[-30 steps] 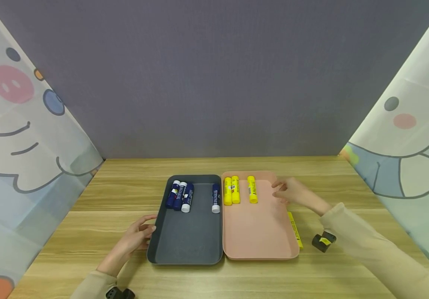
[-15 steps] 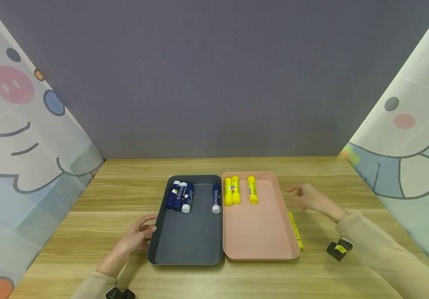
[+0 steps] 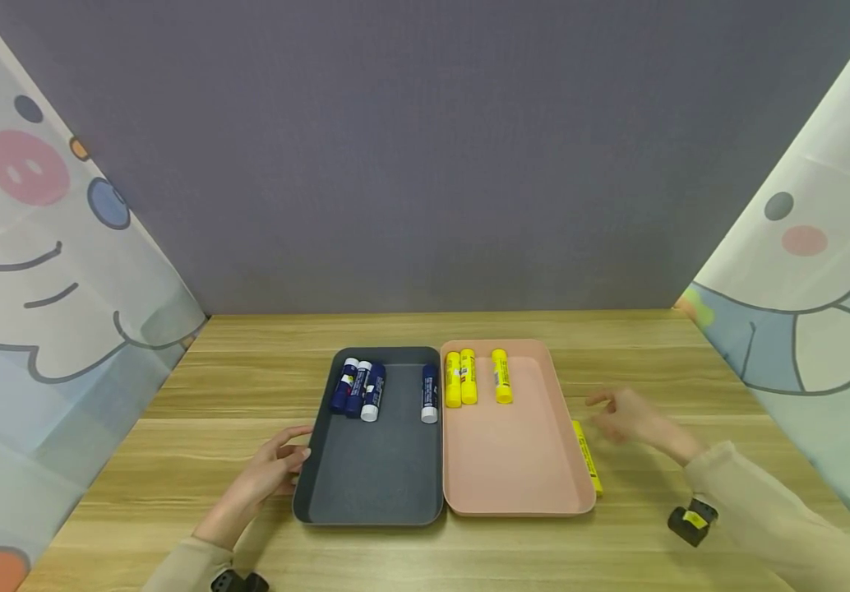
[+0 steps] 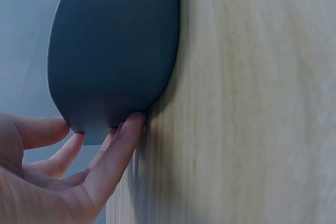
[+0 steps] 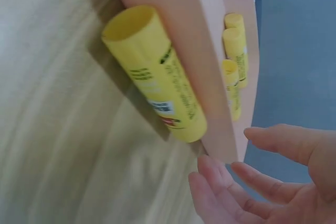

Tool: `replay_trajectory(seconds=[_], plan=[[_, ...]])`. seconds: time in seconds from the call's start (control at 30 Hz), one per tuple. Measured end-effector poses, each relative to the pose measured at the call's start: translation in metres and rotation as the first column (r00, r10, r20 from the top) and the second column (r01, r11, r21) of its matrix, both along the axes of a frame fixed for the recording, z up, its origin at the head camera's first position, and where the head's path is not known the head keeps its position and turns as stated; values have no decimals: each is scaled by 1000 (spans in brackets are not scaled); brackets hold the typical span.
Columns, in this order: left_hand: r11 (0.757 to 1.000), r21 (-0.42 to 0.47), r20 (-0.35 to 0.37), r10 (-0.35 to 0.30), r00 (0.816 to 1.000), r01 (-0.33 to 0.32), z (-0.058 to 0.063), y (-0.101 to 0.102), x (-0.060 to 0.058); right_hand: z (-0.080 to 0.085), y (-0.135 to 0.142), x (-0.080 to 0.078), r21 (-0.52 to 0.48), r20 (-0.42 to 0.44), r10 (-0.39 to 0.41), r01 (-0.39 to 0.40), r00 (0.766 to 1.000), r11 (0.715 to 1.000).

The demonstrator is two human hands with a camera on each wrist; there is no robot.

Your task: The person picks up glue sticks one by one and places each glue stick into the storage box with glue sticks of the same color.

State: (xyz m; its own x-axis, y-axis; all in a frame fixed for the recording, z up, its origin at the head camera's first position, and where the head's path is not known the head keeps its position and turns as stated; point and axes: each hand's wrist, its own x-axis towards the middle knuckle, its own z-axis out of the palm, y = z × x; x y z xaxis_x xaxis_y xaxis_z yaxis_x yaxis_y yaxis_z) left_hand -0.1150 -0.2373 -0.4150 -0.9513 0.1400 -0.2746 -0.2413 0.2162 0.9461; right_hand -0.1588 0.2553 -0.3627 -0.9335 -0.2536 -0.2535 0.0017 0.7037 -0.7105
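Observation:
My left hand [image 3: 271, 470] rests against the left wall of a dark grey tray [image 3: 366, 493], fingers nearly straight; in the left wrist view the fingertips touch its outer side. To the right of the pink tray [image 3: 514, 469], my right hand [image 3: 628, 419] hovers with nothing in it, fingers loosely bent. Below it, a yellow glue stick [image 3: 586, 460] lies on the table along the pink tray's right wall. The right wrist view shows this glue stick [image 5: 157, 77] close up, with the fingertips just past its end.
The grey tray holds several blue glue sticks with white caps: a group [image 3: 357, 388] at back left and a single one [image 3: 429, 395] at right. Inside the pink tray are yellow glue sticks: a pair [image 3: 460, 378] and one apart [image 3: 502, 376]. A grey panel [image 3: 432, 164] stands behind the table.
My right hand has moved from over the pink tray's right rim out to the right and toward me, near the loose yellow glue stick. The left hand has stayed in place.

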Motion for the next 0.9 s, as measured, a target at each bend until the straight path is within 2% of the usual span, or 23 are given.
replay_trajectory(seconds=[0.67,0.9], plan=[[999,-24,-3,22,1000,-22,2,2,1,-19,0,6,-26,60,10,-8,998,1000],[1000,-17,-2,23,1000,-23,1,2,1,-25,-2,8,-28,56,7,-6,998,1000]])
